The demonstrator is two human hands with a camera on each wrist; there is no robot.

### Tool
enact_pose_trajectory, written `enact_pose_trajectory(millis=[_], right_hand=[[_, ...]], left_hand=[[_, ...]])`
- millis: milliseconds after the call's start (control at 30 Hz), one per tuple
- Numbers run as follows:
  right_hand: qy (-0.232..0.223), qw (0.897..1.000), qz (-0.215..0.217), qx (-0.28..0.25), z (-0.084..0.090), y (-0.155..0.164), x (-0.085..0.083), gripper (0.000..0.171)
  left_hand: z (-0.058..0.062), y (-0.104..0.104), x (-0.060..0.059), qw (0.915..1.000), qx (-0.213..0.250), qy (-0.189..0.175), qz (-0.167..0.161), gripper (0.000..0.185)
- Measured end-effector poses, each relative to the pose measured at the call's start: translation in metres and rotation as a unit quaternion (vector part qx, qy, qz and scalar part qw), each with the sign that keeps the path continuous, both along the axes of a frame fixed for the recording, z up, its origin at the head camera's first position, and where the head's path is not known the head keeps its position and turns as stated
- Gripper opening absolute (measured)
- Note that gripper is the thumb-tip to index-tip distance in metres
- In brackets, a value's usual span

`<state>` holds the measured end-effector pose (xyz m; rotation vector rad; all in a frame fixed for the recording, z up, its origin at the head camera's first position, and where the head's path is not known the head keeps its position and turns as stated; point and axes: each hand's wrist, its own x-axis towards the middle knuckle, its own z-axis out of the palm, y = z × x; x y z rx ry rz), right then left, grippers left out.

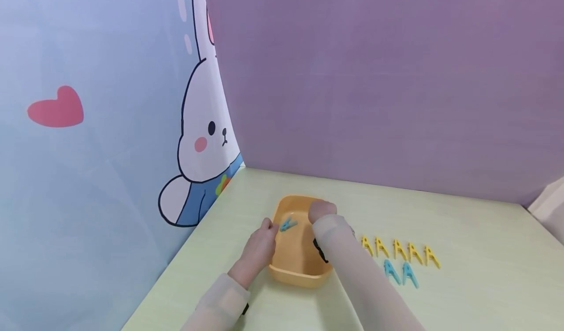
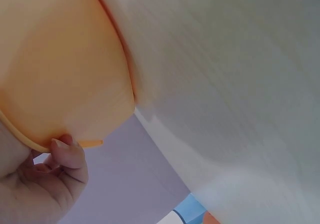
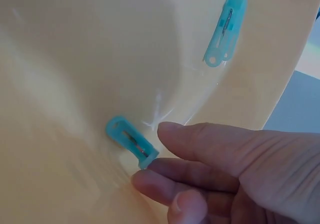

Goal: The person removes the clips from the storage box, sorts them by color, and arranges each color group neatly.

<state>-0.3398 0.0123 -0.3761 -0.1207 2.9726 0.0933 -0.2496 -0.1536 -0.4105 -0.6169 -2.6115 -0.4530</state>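
Note:
My left hand grips the left rim of an orange plastic basin; the left wrist view has its fingers curled over the lip. Inside the basin, my right hand reaches down at the far right. In the right wrist view, its fingertips are right at the end of a blue clothespin, with the thumb a little apart from it. Another blue clothespin lies on the basin floor, showing at the left inside in the head view. The clothespin at my right hand is hidden from the head view.
Right of the basin, several yellow clothespins stand in a row on the pale table. Two blue clothespins are in front of them. A purple wall rises behind, and a blue wall with a rabbit picture at left.

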Motion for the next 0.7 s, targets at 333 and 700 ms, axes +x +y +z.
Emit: enact_pose_trajectory(millis=[333, 700], right_hand=[[0.010, 1.000, 0.002, -0.001, -0.0073, 0.0028, -0.0031, 0.019], [0.010, 0.999, 0.006, -0.030, -0.0011, 0.0078, -0.0036, 0.016]], left_hand=[[-0.0007, 0.0014, -0.0001, 1.0000, -0.004, -0.004, 0.006, 0.030], [0.0005, 0.0014, 0.0004, 0.9999, -0.005, -0.009, 0.005, 0.034]])
